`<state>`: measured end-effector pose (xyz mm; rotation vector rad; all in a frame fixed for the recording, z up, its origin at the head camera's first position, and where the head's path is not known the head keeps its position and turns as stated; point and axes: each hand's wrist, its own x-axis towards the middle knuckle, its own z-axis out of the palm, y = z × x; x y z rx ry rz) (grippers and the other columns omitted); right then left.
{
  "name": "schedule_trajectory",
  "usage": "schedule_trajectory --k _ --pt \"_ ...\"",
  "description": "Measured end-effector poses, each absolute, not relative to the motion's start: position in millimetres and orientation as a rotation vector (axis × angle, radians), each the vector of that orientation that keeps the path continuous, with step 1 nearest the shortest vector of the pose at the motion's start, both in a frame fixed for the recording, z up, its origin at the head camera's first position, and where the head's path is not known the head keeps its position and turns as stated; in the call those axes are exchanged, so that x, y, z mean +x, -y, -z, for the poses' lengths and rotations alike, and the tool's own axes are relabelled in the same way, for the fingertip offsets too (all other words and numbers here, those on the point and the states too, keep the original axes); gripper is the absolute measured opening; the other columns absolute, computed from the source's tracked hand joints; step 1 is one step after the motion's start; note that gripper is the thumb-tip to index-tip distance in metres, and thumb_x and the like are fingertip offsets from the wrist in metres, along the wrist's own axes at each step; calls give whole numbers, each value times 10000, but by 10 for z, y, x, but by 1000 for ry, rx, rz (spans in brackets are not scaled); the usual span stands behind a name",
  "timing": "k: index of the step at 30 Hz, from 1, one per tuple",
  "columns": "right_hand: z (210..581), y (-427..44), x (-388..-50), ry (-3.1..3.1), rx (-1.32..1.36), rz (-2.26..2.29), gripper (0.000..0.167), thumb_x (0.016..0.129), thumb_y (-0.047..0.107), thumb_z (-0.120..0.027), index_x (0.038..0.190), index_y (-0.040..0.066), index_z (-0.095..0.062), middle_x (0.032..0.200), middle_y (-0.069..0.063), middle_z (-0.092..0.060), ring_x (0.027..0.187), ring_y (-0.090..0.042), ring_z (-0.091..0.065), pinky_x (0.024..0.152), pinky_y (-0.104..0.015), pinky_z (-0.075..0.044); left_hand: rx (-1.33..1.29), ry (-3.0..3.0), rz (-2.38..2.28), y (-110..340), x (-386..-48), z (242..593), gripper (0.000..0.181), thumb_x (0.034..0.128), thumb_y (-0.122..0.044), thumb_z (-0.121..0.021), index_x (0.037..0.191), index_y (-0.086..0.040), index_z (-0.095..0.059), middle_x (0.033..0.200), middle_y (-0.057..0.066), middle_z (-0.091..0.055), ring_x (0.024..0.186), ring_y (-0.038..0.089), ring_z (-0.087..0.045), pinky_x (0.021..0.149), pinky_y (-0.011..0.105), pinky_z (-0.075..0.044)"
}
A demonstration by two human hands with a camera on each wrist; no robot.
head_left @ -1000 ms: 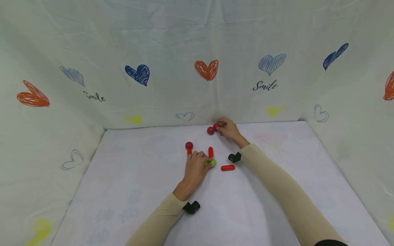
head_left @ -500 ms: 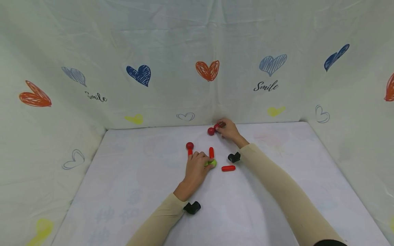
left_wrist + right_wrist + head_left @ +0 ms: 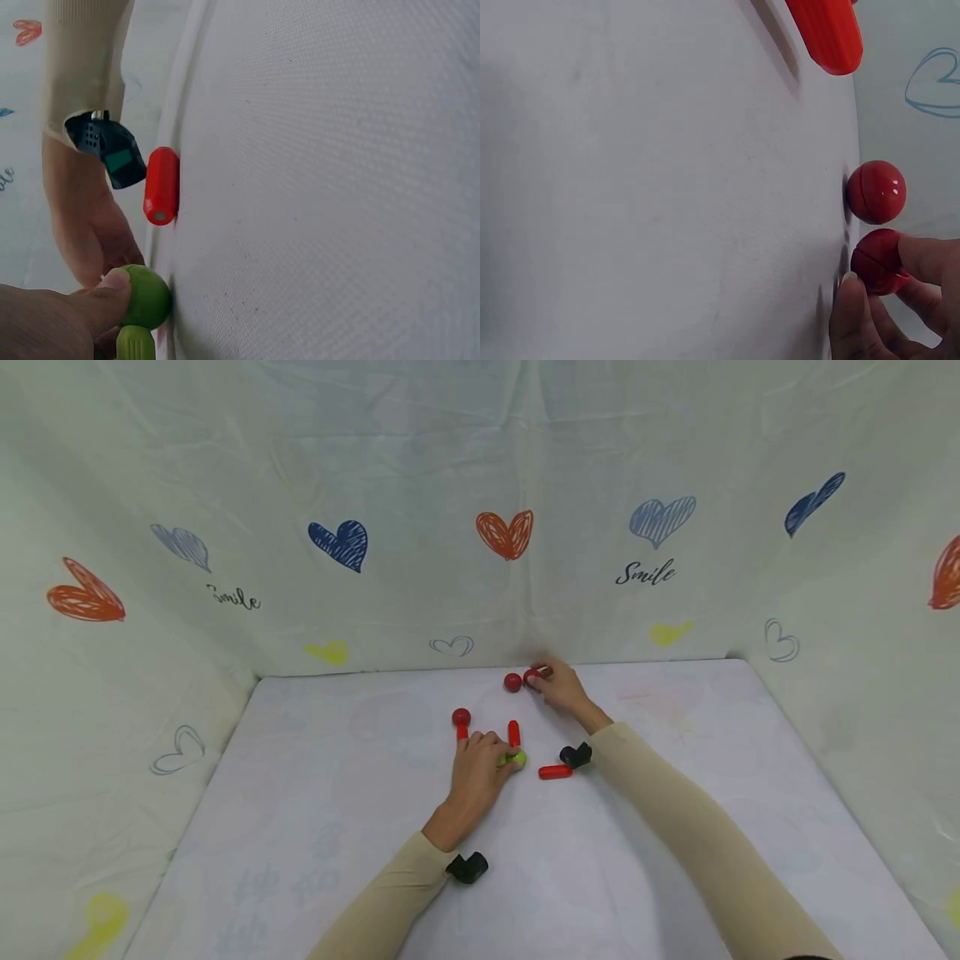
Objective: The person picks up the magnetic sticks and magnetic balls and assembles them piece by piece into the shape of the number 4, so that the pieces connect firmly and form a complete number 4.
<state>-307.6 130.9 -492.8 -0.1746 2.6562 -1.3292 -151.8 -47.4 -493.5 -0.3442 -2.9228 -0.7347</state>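
My left hand (image 3: 476,768) pinches a green ball (image 3: 152,295), with a ribbed green stick (image 3: 136,343) against it. From beside that ball a red stick (image 3: 513,732) points away toward the wall; whether it is joined cannot be told. Past the left knuckles, a red ball (image 3: 461,717) sits at the end of another red stick (image 3: 462,732), partly covered by the fingers. Near the back edge my right hand (image 3: 561,687) grips a red ball (image 3: 874,262) between thumb and fingers. A second red ball (image 3: 877,192) lies just beside it, a small gap between them.
A loose red stick (image 3: 555,772) lies right of the green ball, close to the right wrist's black camera (image 3: 576,755). The white table (image 3: 337,793) ends at the back against a hanging cloth (image 3: 405,593) printed with hearts.
My right hand has drawn slightly toward me and to the right with its red ball, opening a gap from the other red ball. The left hand keeps its place.
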Motion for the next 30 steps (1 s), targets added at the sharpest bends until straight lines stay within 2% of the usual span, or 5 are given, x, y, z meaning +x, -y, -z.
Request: schedule_trajectory --k 10,22,30 --pt "4962 -1400 -2884 -2586 -227 1425 363 1057 118 -652 1377 -46 -602 1308 -269 -646 1067 -360 -705 896 -390 -612 -366 2909 729 492 -1528 4979 285 860 -236 -892 1127 -148 -843 999 2 -713 974 193 -584 901 377 -461" --pt "4925 -1396 -2710 -2489 -345 1416 347 1040 143 -682 1348 -12 -642 1261 -231 -667 1023 -327 -708 888 -361 -610 -353 2920 730 484 -1535 4974 285 861 -246 -891 1126 -152 -844 992 -3 -709 976 190 -589 896 374 -461" --pt "4890 -1342 -2619 -2477 -396 1368 365 1044 162 -676 1366 -6 -638 1279 -215 -670 1059 -324 -695 924 -369 -599 -344 2918 739 474 -1532 4978 288 862 -244 -890 1130 -149 -842 981 0 -702 965 187 -586 896 370 -463"
